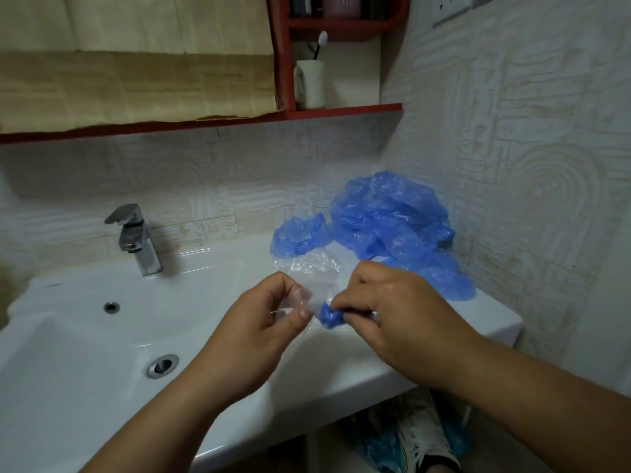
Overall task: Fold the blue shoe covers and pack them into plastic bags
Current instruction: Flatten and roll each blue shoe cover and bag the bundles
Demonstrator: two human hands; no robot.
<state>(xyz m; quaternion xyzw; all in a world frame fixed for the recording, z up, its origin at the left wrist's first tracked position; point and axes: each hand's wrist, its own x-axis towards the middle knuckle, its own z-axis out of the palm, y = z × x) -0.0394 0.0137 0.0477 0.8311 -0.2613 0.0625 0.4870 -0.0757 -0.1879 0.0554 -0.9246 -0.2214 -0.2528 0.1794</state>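
My right hand [389, 308] pinches a small folded blue shoe cover [329, 316] above the sink's right ledge. Just left of it, my left hand [269, 319] pinches the edge of a clear plastic bag [317, 271], whose crumpled body rises behind both hands. The folded cover's tip sits at the bag's edge between my two hands. A heap of loose blue shoe covers [392, 223] lies on the ledge against the wall, with one separate cover [300, 235] at its left.
A white sink [102, 336] with a chrome tap [136, 238] and drain [163, 365] fills the left. A red shelf [341, 110] above holds a mug [309, 83] with a toothbrush. Below the ledge a shoe [423, 435] stands beside more blue covers.
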